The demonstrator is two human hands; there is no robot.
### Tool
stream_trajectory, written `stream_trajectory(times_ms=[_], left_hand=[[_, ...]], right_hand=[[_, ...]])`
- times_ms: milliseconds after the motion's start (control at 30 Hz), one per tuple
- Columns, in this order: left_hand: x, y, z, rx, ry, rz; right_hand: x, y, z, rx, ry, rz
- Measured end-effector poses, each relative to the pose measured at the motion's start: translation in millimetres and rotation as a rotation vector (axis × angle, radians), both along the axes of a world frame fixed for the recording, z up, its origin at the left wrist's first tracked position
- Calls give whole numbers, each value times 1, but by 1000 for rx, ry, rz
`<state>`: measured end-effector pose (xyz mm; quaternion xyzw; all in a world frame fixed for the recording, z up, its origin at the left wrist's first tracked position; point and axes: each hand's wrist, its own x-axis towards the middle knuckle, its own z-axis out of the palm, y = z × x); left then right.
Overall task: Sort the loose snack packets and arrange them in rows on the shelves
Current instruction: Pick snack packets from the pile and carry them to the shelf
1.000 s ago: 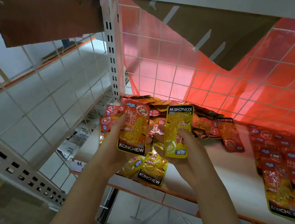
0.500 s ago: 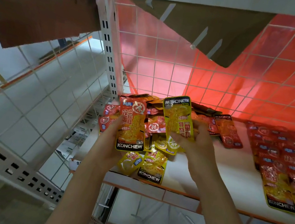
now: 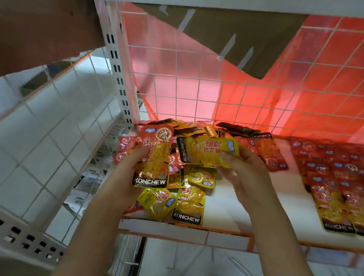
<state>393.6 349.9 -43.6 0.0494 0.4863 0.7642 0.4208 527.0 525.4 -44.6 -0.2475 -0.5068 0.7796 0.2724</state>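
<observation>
Nearest the camera, two bare forearms are being raised toward the white shelf (image 3: 247,217). A red-and-orange packet (image 3: 154,157) is being gripped upright by the left hand (image 3: 126,174), fingers curled behind it and the thumb on its left edge, so that the printed face is being presented toward the eyes, presumably for the flavour to be read. A yellow packet (image 3: 207,151) is being pinched by the right hand (image 3: 245,177) and is being held sideways, its dark end pointing left; it seems to be in the course of being turned to match the other.

Just beyond the hands, the loose pile (image 3: 184,184) of mixed yellow and red packets is lying unsorted at the left end of the shelf, overlapping at all angles, some reaching the front edge. Farther right, well apart from the pile, finished rows (image 3: 343,180) are being kept flat and overlapped, probably so that like is grouped with like. Behind everything, the wire grid backing (image 3: 205,90) and red sheeting (image 3: 319,97) are closing off the bay, under a hanging cardboard flap (image 3: 224,28).
</observation>
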Motion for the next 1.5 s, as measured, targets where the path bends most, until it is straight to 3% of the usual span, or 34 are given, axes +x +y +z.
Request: stream_trajectory(times_ms=[200,367,533,700,900,1200,1500], left_hand=[[-2,19,-5,-169,175,-118],[15,30,-10,-92,75,-175],[37,59,-22,-230,98,-240],[73,81,-29,-221,149,-362],[132,111,-20,-205,198,-463],[275,192,-20,-185,322,-582],[413,275,-26,-190,391,-703]], right_hand=[[7,-11,-17,-393,48,-151],[27,-28,-29,-542,103,-136],[58,-41,-35,-442,84,-175],[102,-37,-38,-311,33,-301],[171,-24,-34,-186,-18,-272],[334,26,-37,14,-302,-483],[499,99,-36,42,-519,-481]])
